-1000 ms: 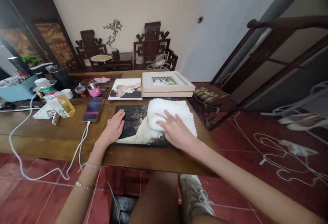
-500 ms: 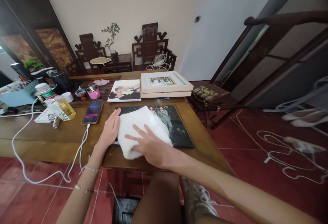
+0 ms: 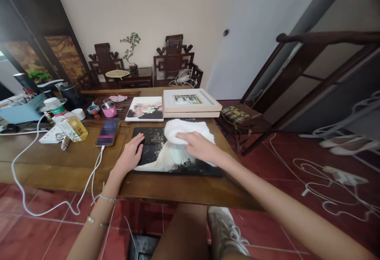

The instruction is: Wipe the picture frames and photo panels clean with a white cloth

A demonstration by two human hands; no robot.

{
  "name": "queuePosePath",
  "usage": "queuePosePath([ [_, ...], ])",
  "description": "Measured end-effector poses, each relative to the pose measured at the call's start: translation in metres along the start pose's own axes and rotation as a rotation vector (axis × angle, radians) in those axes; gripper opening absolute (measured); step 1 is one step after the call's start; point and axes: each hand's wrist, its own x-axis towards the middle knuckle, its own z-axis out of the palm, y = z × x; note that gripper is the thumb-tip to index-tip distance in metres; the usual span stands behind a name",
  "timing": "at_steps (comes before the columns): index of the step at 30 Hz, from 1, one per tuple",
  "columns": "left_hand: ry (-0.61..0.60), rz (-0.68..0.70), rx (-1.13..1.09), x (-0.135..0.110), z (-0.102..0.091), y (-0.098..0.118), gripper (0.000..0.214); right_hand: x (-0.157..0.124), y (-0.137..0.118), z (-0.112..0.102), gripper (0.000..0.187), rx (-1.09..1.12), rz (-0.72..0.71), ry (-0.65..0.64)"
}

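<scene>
A dark photo panel (image 3: pixel 157 153) lies flat near the front edge of the wooden table, showing part of a pale dress and dark foliage. My left hand (image 3: pixel 130 153) rests on its left edge with the fingers stretched out. Bunched under my right hand (image 3: pixel 197 145) is a fluffy white cloth (image 3: pixel 191 127), gripped on its near side. The cloth covers the panel's upper right part and hides that area of the picture.
Behind the panel lie a white-edged photo print (image 3: pixel 145 108) and two stacked pale frames (image 3: pixel 191 102). To the left are a phone (image 3: pixel 107 132) on a cable, a bottle (image 3: pixel 69 123), a pink cup (image 3: pixel 109 109) and a blue box (image 3: pixel 22 107). A wooden chair (image 3: pixel 297 69) stands right.
My right hand has slid the cloth right and away from me, uncovering the panel's left and middle. The fingers went from spread to closed on it. My left hand stays at the left edge.
</scene>
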Motion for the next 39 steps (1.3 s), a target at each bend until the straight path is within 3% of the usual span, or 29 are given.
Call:
queuePosePath([
  [6,0.008,0.001,-0.004,0.0,0.0,-0.001,0.038,0.093,-0.043,0.002,0.054,0.071,-0.23,-0.002],
  [10,0.01,0.0,-0.001,0.0,-0.002,0.002,0.037,0.111,-0.059,0.011,0.051,0.062,-0.281,-0.023],
  [13,0.007,0.004,-0.013,0.0,-0.003,0.003,0.037,0.097,-0.049,0.016,0.055,0.039,-0.262,-0.027],
  [16,-0.009,0.002,-0.029,-0.001,-0.003,0.002,0.039,0.07,-0.021,0.014,0.058,0.016,-0.207,-0.015],
  [20,-0.022,-0.002,-0.028,-0.003,-0.001,-0.001,0.041,0.031,0.025,0.009,0.056,-0.063,-0.063,0.021],
  [23,-0.034,-0.003,-0.013,-0.003,0.0,-0.002,0.042,-0.005,0.045,0.012,0.059,-0.151,0.065,0.035],
  [26,-0.045,-0.004,-0.004,-0.003,0.001,-0.003,0.043,-0.053,0.042,0.024,0.061,-0.152,0.049,0.041],
  [31,-0.044,-0.015,0.018,-0.002,0.003,-0.005,0.043,-0.127,0.005,0.034,0.05,-0.078,-0.16,0.011],
  [35,-0.049,-0.039,0.029,-0.001,0.003,-0.006,0.045,-0.133,-0.008,0.025,0.051,-0.04,-0.229,-0.06],
  [39,-0.068,-0.033,0.03,-0.001,0.0,-0.006,0.046,-0.09,0.01,0.012,0.058,-0.078,-0.15,-0.069],
])
